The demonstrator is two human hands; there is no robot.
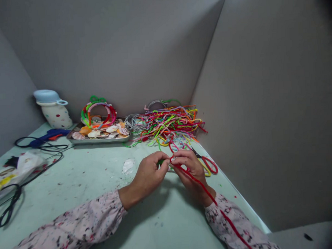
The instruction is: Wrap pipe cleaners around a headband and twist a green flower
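Observation:
Both my hands meet over the pale green table, right of its middle. My left hand is closed in a pinch on a small green piece at its fingertips. My right hand is closed on a red pipe cleaner that loops at my fingers and trails back along my right sleeve. Just behind my hands lies a heap of coloured pipe cleaners. Red-handled scissors lie right of my right hand.
A metal tray with shells and wrapped rings stands at the back. A spotted bottle with a blue cap, a blue glue gun with black cable and black scissors are at the left. Grey partition walls close in.

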